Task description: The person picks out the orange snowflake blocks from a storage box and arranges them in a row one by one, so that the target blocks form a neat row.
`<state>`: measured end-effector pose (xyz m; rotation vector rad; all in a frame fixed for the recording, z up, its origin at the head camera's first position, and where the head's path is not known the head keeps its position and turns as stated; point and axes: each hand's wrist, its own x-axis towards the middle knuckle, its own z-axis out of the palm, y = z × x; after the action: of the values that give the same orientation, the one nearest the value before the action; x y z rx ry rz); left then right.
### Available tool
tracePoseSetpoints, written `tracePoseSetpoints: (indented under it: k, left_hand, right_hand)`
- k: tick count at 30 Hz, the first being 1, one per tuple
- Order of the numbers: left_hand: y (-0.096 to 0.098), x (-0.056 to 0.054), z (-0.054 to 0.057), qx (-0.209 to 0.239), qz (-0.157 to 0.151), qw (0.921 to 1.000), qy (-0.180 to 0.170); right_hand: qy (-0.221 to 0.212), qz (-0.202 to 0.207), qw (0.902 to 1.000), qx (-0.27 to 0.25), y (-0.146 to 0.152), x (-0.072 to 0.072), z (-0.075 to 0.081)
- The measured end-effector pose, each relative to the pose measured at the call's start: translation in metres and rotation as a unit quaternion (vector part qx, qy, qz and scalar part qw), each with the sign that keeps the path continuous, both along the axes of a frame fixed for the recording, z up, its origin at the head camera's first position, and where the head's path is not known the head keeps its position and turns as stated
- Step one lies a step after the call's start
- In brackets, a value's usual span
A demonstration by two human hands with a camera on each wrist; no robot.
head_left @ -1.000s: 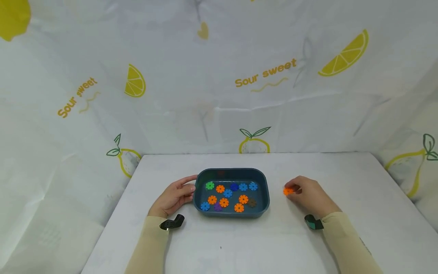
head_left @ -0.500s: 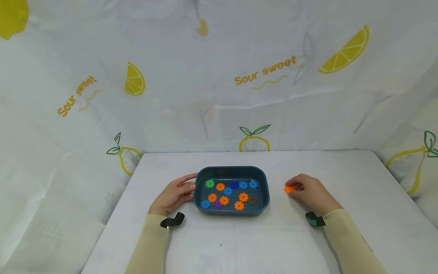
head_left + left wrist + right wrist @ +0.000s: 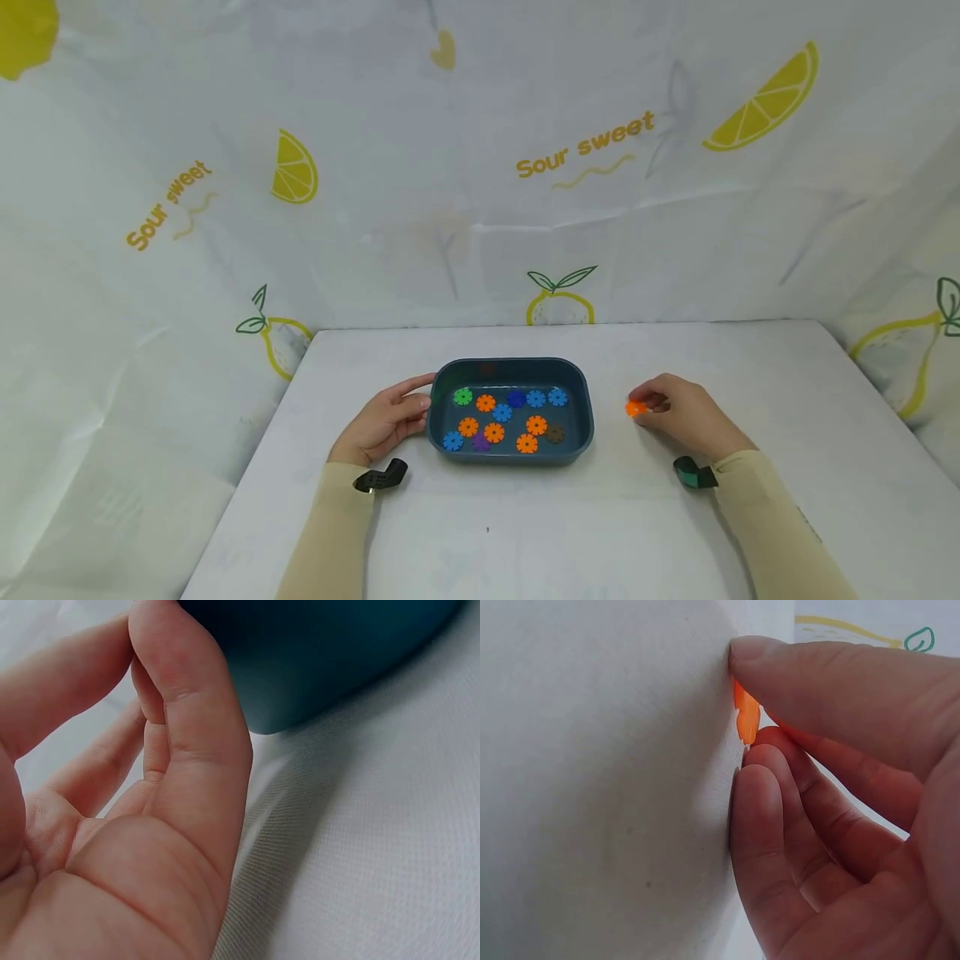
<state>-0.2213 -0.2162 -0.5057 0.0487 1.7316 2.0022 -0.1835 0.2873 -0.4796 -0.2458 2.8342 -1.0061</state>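
A dark teal tray [image 3: 510, 460] stands on the table, with several notched plastic discs lying flat inside. My left hand [image 3: 382, 425] rests against the tray's left wall from outside, its index finger reaching toward the back corner. The left wrist view shows the fingers beside the tray's side [image 3: 322, 660], with none over the rim. To the right of the tray, my right hand [image 3: 686, 412] pinches an orange notched disc [image 3: 635, 408] at the table surface. Close up, the thumb covers much of the orange disc [image 3: 748, 720], and the other fingertips touch the white cloth.
The discs in the tray are orange, blue, green, purple and brown, such as the green disc [image 3: 462, 397] and the brown disc [image 3: 555, 433]. White cloth covers the table [image 3: 525, 533]. Behind it hangs a lemon-print curtain [image 3: 420, 275].
The head view has tilted slightly, so the whole scene sits a little higher. Both hands keep nearly the same places, the right one still with the orange disc.
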Motion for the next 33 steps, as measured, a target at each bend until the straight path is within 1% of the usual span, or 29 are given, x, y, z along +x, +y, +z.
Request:
tracePoseSetpoints:
  k: [7,11,14,17,20,24,26,28,29,31,33]
  left_hand:
    - [-0.002,0.001,-0.001,-0.002,0.003,1.0,-0.005]
    - [-0.003,0.001,0.001,0.001,0.002,1.0,-0.002]
    - [-0.003,0.001,0.002,0.004,0.009,1.0,-0.002]
    - [-0.001,0.0,0.002,-0.001,0.006,1.0,0.0]
    - [0.0,0.0,0.002,-0.006,0.001,1.0,0.001]
    - [-0.001,0.0,0.001,-0.009,0.005,0.9999,-0.002]
    - [-0.001,-0.001,0.001,-0.009,0.005,0.9999,-0.004]
    - [-0.001,-0.002,0.001,-0.009,0.002,1.0,-0.001]
    - [-0.002,-0.002,0.001,-0.009,0.001,1.0,0.0]
    - [-0.002,-0.003,0.001,-0.006,0.002,1.0,0.001]
    - [-0.003,-0.003,0.001,-0.004,0.003,1.0,0.002]
  right_hand:
    - [-0.006,0.002,1.0,-0.004,-0.002,0.001,0.001]
    - [0.001,0.01,0.9999,0.004,-0.003,-0.001,0.004]
    - [0.016,0.015,0.9997,0.01,-0.005,-0.002,0.009]
    - [0.03,0.015,0.9993,0.015,-0.009,-0.002,0.016]
    - [0.043,0.028,0.9985,0.021,-0.02,-0.008,0.028]
    - [0.063,0.068,0.9949,0.039,-0.047,-0.024,0.055]
    - [0.071,0.097,0.9914,0.053,-0.066,-0.032,0.071]
    - [0.074,0.133,0.9859,0.071,-0.087,-0.039,0.083]
    - [0.073,0.154,0.9819,0.084,-0.098,-0.042,0.087]
    - [0.057,0.195,0.9735,0.106,-0.121,-0.048,0.091]
    - [0.037,0.234,0.9621,0.134,-0.143,-0.052,0.09]
